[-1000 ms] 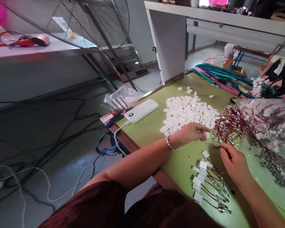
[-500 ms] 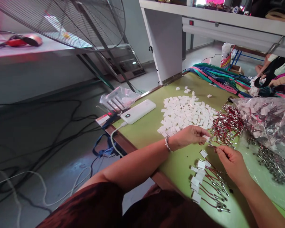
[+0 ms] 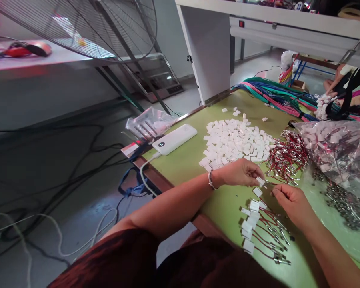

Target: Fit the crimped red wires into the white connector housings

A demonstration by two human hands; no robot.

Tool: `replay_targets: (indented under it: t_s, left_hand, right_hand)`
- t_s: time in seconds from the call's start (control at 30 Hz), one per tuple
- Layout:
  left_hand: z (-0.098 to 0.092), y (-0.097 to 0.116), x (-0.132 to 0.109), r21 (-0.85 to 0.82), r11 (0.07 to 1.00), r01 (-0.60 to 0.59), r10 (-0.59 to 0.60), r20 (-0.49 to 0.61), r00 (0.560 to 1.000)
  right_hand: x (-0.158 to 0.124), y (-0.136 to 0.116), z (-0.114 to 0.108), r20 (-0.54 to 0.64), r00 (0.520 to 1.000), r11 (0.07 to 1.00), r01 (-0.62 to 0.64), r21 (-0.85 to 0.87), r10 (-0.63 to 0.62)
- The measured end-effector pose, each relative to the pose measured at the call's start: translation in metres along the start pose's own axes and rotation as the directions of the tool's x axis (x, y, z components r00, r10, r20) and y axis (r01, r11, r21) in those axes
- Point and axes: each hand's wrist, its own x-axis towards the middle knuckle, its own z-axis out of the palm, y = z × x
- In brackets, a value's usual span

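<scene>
My left hand (image 3: 238,173) pinches a small white connector housing (image 3: 261,181) just in front of a heap of loose white housings (image 3: 235,142) on the green table (image 3: 192,160). My right hand (image 3: 291,204) is closed on the end of a thin red terminal wire (image 3: 268,185), held up to the housing. A tangle of red wires with metal terminals (image 3: 286,156) lies just beyond both hands. Nearer me lies a row of several finished pieces (image 3: 258,228), each a white housing with red wires.
A white power bank (image 3: 174,139) with a cable sits at the table's left edge beside a plastic bag (image 3: 151,122). A clear bag of parts (image 3: 337,150) lies right. Coloured cable bundles (image 3: 276,96) and another person's hands (image 3: 333,90) are far right. A fan (image 3: 87,28) stands left.
My left hand lifted a white housing off the pile's edge and brought it toward my right hand. My right hand shifted slightly left with the wire, so the two now meet.
</scene>
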Motion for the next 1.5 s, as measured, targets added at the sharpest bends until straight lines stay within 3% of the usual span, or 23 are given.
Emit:
replay_targets:
  t_s: [0.1,0.2,0.33,0.43,0.7,0.83,0.9,0.97,1.0,1.07,1.13,1.23,1.33,1.4,1.5]
  left_hand:
    - [0.009,-0.007,0.004,-0.064,0.997,0.034,-0.036,-0.033,0.999]
    - [0.019,-0.014,0.009,-0.181,0.982,0.052,-0.065,-0.066,0.996]
    - [0.028,-0.017,0.010,-0.298,0.951,0.078,-0.093,-0.037,0.995]
    - [0.033,-0.016,0.009,-0.353,0.932,0.086,-0.106,-0.039,0.994]
    - [0.032,-0.017,0.007,-0.414,0.907,0.075,-0.091,-0.018,0.996]
    - [0.032,-0.017,0.006,-0.406,0.913,0.039,-0.042,0.001,0.999]
    - [0.029,-0.014,0.007,-0.286,0.958,-0.006,0.003,-0.013,1.000]
    - [0.021,-0.009,0.009,0.012,0.994,-0.105,0.106,-0.085,0.991]
    - [0.015,-0.007,0.010,0.215,0.966,-0.142,0.175,-0.145,0.974]
    - [0.002,-0.006,0.012,0.586,0.806,-0.082,0.313,-0.305,0.899]
    - [-0.009,-0.008,0.015,0.772,0.629,0.094,0.340,-0.382,0.859]
    - [-0.016,-0.017,0.020,0.861,0.462,0.214,0.290,-0.375,0.881]
    - [-0.014,-0.022,0.024,0.881,0.410,0.234,0.280,-0.366,0.887]
    - [-0.012,-0.022,0.025,0.888,0.392,0.239,0.281,-0.363,0.888]
    - [-0.012,-0.021,0.026,0.902,0.366,0.231,0.283,-0.345,0.895]
  right_hand:
    - [0.000,0.000,0.004,-0.014,1.000,1.000,0.021,-0.019,-0.021]
    - [-0.001,0.002,0.005,-0.008,0.993,0.983,0.118,-0.143,-0.120]
    - [-0.002,0.010,0.002,0.049,0.949,0.865,0.304,-0.400,-0.311]
    - [-0.001,0.017,0.004,0.055,0.910,0.789,0.386,-0.478,-0.411]
    - [-0.001,0.023,0.013,0.000,0.848,0.708,0.441,-0.552,-0.529]
    - [0.000,0.022,0.013,-0.092,0.826,0.713,0.417,-0.564,-0.556]
    - [0.001,0.022,0.012,-0.123,0.831,0.741,0.405,-0.536,-0.543]
    - [0.001,0.020,0.012,-0.123,0.851,0.777,0.396,-0.489,-0.511]
    - [0.001,0.018,0.013,-0.104,0.865,0.793,0.393,-0.466,-0.490]
    - [-0.002,0.013,0.014,-0.012,0.890,0.809,0.409,-0.422,-0.456]
    - [-0.006,0.007,0.014,0.112,0.889,0.807,0.450,-0.381,-0.443]
    - [-0.007,0.006,0.011,0.149,0.882,0.807,0.469,-0.359,-0.447]
    - [0.000,0.017,0.003,-0.047,0.904,0.775,0.336,-0.536,-0.424]
    - [0.007,0.026,-0.001,-0.132,0.906,0.687,0.203,-0.697,-0.402]
    - [0.014,0.035,-0.002,-0.110,0.916,0.542,0.128,-0.831,-0.385]
